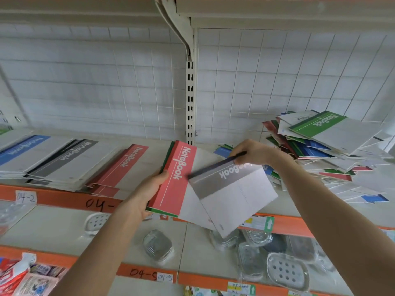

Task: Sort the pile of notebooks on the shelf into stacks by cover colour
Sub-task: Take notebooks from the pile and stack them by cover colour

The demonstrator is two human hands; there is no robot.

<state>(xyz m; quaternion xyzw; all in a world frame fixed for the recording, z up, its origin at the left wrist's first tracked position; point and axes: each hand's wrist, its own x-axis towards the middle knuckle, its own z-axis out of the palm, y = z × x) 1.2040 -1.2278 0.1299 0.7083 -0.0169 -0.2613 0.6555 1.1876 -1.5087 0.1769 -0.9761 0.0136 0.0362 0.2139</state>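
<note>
Right grip pinches a grey-banded white paper notebook, left grip holds red-banded notebooks; the grey one is best laid squarely on the grey-banded stack, frame left.

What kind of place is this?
Probably a shop, likely a stationery and housewares aisle: slotted metal shelving with orange edge strips and handwritten number labels, piles of matching notebooks, and packaged soap dishes on the shelf below.
</note>
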